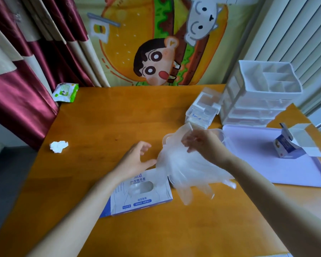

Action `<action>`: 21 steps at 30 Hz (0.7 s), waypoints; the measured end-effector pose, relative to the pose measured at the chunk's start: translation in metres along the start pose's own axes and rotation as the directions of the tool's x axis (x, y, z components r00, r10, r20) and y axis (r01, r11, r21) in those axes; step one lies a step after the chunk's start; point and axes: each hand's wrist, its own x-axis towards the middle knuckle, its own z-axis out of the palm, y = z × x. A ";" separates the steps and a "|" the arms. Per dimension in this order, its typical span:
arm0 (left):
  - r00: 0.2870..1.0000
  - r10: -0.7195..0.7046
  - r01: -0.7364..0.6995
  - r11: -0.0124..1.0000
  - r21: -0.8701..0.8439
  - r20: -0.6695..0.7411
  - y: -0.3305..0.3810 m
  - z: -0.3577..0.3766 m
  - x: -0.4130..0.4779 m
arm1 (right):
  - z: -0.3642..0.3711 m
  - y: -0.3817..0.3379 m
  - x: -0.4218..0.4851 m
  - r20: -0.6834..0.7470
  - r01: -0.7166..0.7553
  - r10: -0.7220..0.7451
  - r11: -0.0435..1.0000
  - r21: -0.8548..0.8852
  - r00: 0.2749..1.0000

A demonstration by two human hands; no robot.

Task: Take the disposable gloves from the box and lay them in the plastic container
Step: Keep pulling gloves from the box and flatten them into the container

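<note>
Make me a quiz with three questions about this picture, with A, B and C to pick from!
1. What colour is the tray? A green. B lavender. C red.
2. Where is the crumpled tissue? A on the table, near its left edge. B on the tray. C on the floor.
3. What is the right hand doing? A lying flat on the table. B curled up, holding nothing. C gripping a bunch of clear gloves.
Answers: 1 B, the flat tray at right is pale purple. 2 A, it lies on bare wood by the left edge. 3 C, the gloves hang from its grip.
</note>
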 end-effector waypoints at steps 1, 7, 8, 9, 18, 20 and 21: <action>0.999 0.047 -0.047 0.998 -0.035 0.005 0.012 -0.003 0.002 | -0.001 -0.005 -0.001 0.077 0.059 -0.052 0.994 -0.095 0.996; 0.918 0.255 -0.265 0.964 -0.007 0.304 0.057 -0.010 0.016 | -0.001 -0.011 -0.004 0.372 0.250 -0.155 0.942 -0.224 0.915; 0.911 0.239 -0.256 0.967 0.006 0.335 0.058 -0.010 0.018 | -0.003 -0.006 -0.002 0.353 0.223 -0.136 0.950 -0.220 0.926; 0.910 0.218 -0.243 0.969 0.030 0.352 0.057 -0.010 0.020 | -0.006 -0.001 -0.002 0.339 0.172 -0.094 0.963 -0.207 0.936; 0.956 0.209 -0.253 0.942 0.223 0.205 0.072 -0.010 0.051 | -0.046 0.035 0.012 0.198 0.079 0.021 0.874 -0.480 0.980; 0.950 0.292 -0.312 0.915 0.256 0.111 0.087 -0.020 0.055 | -0.064 0.026 0.018 0.046 0.051 -0.033 0.877 -0.477 0.998; 0.938 0.345 -0.341 0.902 0.266 0.032 0.096 -0.024 0.056 | -0.072 0.019 0.019 -0.046 0.048 -0.080 0.877 -0.479 0.996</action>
